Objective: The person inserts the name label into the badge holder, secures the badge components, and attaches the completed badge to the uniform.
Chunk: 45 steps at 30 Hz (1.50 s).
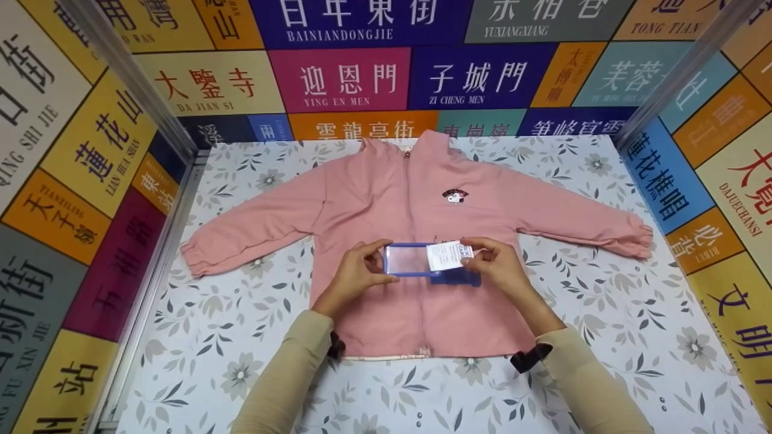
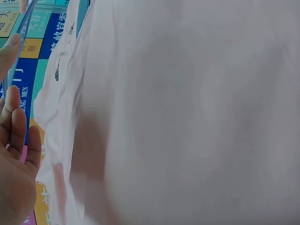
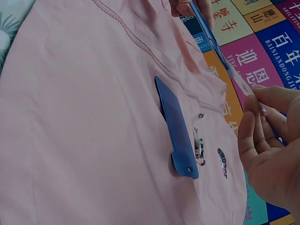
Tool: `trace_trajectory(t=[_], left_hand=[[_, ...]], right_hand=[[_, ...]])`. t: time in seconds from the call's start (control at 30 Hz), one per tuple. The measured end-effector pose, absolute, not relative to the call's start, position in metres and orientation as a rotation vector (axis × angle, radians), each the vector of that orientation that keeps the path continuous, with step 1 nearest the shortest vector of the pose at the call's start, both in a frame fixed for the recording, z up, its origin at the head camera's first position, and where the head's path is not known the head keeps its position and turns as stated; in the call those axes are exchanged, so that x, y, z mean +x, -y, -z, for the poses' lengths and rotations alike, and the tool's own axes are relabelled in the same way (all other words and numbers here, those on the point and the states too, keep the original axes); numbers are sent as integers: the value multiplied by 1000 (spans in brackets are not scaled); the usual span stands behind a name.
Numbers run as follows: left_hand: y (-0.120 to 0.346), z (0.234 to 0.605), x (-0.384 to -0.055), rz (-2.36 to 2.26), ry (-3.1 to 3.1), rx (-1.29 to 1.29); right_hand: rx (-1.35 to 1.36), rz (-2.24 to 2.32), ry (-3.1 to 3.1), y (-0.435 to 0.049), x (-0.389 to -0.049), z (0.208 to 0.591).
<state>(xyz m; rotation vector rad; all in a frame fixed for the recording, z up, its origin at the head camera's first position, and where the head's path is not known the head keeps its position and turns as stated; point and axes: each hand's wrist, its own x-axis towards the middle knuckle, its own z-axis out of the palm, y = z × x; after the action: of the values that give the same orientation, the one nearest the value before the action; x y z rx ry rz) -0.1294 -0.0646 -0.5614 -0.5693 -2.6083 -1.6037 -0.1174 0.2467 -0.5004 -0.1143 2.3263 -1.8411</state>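
A clear card holder with a blue frame [image 1: 389, 259] is pinched at its left end by my left hand [image 1: 357, 274], above a pink zip jacket [image 1: 368, 313]. My right hand [image 1: 497, 265] pinches the right end of a white printed card [image 1: 445, 255], which overlaps the holder's right part; whether it sits inside cannot be told. Beneath them, a flat blue piece [image 3: 177, 126] lies on the jacket, with a small metal clip [image 3: 200, 150] beside it in the right wrist view. The left wrist view catches the holder [image 2: 21, 42] edge-on.
The jacket lies spread front up, its left-side sleeve [image 1: 259, 226] and right-side sleeve [image 1: 579, 214] stretched outward. Under it is a white tablecloth [image 1: 241, 374] with grey leaves and flowers. Colourful panels with printed characters [image 1: 341, 78] stand at the back and both sides.
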Motion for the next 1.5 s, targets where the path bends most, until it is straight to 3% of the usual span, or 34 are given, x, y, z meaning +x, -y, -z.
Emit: trace_trajectory(t=[1.5], left_hand=[[57, 564, -129, 1604, 2575, -537]], right_hand=[[-147, 1823, -2403, -201, -114, 510]])
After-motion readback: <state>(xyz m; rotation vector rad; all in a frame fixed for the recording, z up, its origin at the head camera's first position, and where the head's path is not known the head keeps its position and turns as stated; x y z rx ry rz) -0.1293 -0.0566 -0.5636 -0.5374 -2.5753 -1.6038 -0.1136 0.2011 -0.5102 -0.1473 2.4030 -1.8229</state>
